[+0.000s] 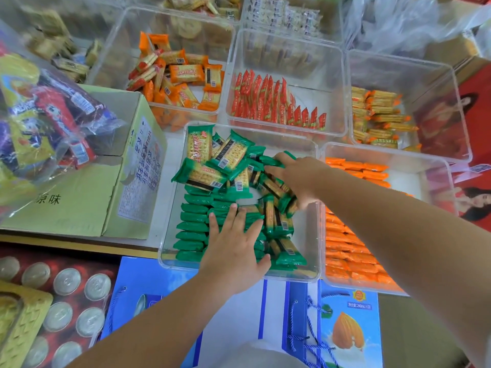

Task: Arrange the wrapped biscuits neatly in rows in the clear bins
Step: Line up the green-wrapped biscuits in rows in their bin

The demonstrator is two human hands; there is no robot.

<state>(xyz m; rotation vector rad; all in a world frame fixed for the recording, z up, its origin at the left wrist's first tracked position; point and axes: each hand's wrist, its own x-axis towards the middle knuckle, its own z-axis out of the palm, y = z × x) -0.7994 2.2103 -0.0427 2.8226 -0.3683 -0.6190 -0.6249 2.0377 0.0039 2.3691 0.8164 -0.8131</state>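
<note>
A clear bin (308, 235) in the middle holds green-wrapped biscuits (204, 171). A neat row of them (192, 227) stands on edge along its left side, and a loose heap fills the far and right parts. My left hand (233, 248) lies flat with spread fingers on the packs in the near half. My right hand (295, 176) reaches into the heap at the right, and its fingers grip a green pack (271, 160).
Around it stand other clear bins: loose orange packs (183, 75), red packs in rows (265, 99), yellow-orange packs (377, 120), orange packs in rows (350, 248). A cardboard box (87, 197) with a plastic bag of snacks (47, 123) sits left. Blue gift bags (345, 328) lie near me.
</note>
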